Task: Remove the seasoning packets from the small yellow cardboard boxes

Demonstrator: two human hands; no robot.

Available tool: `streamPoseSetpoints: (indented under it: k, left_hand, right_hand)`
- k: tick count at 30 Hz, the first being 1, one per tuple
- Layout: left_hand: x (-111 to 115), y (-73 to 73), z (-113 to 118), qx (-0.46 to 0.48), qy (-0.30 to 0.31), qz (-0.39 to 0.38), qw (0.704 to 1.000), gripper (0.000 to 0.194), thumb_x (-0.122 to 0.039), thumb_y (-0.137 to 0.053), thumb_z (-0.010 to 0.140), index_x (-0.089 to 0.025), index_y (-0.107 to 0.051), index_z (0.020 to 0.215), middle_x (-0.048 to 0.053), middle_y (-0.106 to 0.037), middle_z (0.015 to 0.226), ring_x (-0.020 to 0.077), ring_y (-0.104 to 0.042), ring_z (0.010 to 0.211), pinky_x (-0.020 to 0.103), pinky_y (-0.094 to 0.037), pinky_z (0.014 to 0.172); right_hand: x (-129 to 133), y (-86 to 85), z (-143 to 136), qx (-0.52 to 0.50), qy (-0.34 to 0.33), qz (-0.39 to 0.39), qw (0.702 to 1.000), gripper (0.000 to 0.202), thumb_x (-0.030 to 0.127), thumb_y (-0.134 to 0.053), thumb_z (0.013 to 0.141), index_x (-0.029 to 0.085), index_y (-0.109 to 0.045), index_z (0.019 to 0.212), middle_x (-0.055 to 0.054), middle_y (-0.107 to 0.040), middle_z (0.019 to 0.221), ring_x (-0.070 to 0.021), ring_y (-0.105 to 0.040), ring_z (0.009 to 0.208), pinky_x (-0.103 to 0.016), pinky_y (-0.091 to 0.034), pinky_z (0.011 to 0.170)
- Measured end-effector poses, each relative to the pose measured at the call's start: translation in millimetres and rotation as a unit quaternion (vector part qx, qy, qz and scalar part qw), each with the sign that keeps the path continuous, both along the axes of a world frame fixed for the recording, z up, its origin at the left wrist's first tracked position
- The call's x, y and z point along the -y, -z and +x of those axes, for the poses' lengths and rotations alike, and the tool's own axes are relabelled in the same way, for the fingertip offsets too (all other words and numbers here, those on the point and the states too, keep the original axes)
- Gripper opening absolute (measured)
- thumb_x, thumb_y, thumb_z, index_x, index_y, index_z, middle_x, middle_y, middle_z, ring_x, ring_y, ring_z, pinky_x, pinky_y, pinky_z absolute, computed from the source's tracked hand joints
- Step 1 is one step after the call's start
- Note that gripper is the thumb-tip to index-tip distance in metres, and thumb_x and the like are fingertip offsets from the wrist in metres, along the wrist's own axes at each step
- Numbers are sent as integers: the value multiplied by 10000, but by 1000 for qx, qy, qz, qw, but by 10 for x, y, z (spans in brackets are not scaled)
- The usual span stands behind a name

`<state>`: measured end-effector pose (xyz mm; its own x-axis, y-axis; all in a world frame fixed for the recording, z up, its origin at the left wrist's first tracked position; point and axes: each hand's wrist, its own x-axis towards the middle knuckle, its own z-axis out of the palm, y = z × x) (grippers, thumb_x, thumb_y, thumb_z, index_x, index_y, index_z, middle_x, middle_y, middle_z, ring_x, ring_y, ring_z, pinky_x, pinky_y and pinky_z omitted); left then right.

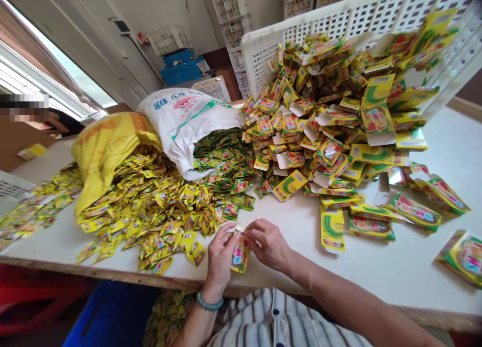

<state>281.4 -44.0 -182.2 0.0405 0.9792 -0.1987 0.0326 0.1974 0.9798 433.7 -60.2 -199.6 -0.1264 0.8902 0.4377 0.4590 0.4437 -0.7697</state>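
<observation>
A small yellow printed candy box (239, 259) is held upright just above the front of the white table. My left hand (220, 251) grips its left edge near the top, with a beaded bracelet at that wrist. At the box's top right, the bent fingers of my right hand (267, 244) are closed on its edge, by a white flap. To the left spreads a heap of yellow candy sachets (161, 201). Beyond my hands lie green sachets (226, 156). On the right is a big pile of similar yellow boxes (327, 151), several with open flaps.
A yellow sack (109, 141) and a white sack (184, 116) lie with their mouths toward me. A white plastic crate (259, 61) stands behind the boxes. Below the table's left edge is a blue bin (113, 312). Another person (56, 121) is at the far left.
</observation>
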Motion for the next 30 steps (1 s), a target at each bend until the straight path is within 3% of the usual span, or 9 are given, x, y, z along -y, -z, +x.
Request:
streamPoseSetpoints:
  k: [2, 4, 6, 11, 18, 21, 25, 27, 30]
  left_hand:
    - [11, 5, -21, 3, 15, -8, 1000, 373, -368, -739, 683, -176, -602, 972, 28, -715, 806, 180, -670, 723, 261, -507, 663]
    - [25, 3, -40, 6, 30, -10, 999, 352, -362, -731, 700, -177, -601, 969, 31, -715, 808, 183, -675, 725, 262, -515, 658]
    - [34, -8, -59, 3, 49, 3, 999, 329, -348, -723, 720, -177, -602, 974, 39, -717, 836, 186, -681, 765, 262, -521, 690]
    - [27, -52, -123, 10, 96, 11, 995, 369, -323, -690, 776, -193, -540, 1087, 36, -717, 862, 171, -676, 753, 263, -521, 704]
    - [-20, -182, -137, -40, 149, 11, 988, 403, -341, -663, 805, -161, -576, 1155, 43, -716, 854, 164, -670, 769, 239, -518, 700]
    - [-13, -197, -126, -36, 151, 4, 988, 413, -348, -669, 796, -148, -597, 1150, 49, -720, 835, 180, -679, 774, 250, -531, 701]
    - [35, -145, -123, -17, 122, -13, 992, 415, -369, -670, 791, -140, -610, 1132, 73, -736, 897, 200, -692, 812, 268, -543, 727]
    - [51, -128, -126, -30, 121, -3, 992, 414, -381, -653, 804, -145, -614, 1142, 75, -739, 932, 201, -691, 842, 265, -541, 745]
    - [50, -134, -136, -76, 142, 38, 986, 409, -391, -610, 838, -169, -615, 1182, 61, -736, 977, 189, -681, 880, 253, -530, 776]
  right_hand:
    - [-46, 14, 27, -113, 8, -112, 987, 252, 316, -565, 884, 146, -646, 718, -67, -646, 736, -150, -558, 672, -269, -452, 642]
    - [-95, 22, 60, -218, -6, -232, 948, 320, 424, -648, 815, 142, -625, 666, -26, -612, 630, -126, -527, 581, -239, -424, 554]
    - [-119, 16, 77, -269, -24, -279, 922, 339, 469, -716, 734, 138, -647, 704, -14, -617, 630, -124, -524, 584, -232, -416, 545]
    - [-84, -47, 55, -251, -52, -248, 934, 243, 376, -673, 775, 170, -752, 877, -55, -713, 839, -163, -598, 745, -268, -449, 689]
    - [-138, -118, 170, -346, -77, -351, 866, 428, 491, -741, 664, 112, -771, 860, -38, -683, 670, -130, -532, 619, -272, -436, 651]
    - [-162, -94, 231, -326, -98, -357, 870, 418, 479, -750, 650, 115, -774, 855, -46, -692, 693, -131, -535, 624, -268, -433, 644]
    - [-160, -99, 280, -260, -120, -309, 907, 318, 432, -745, 677, 158, -785, 833, -58, -695, 762, -158, -565, 703, -278, -446, 678]
    - [-154, -129, 308, -258, -138, -298, 909, 279, 398, -749, 684, 172, -788, 843, -51, -672, 780, -155, -561, 726, -274, -441, 690]
    - [-150, -176, 357, -332, -180, -342, 861, 292, 387, -751, 692, 169, -782, 883, -48, -660, 823, -143, -552, 746, -277, -436, 711]
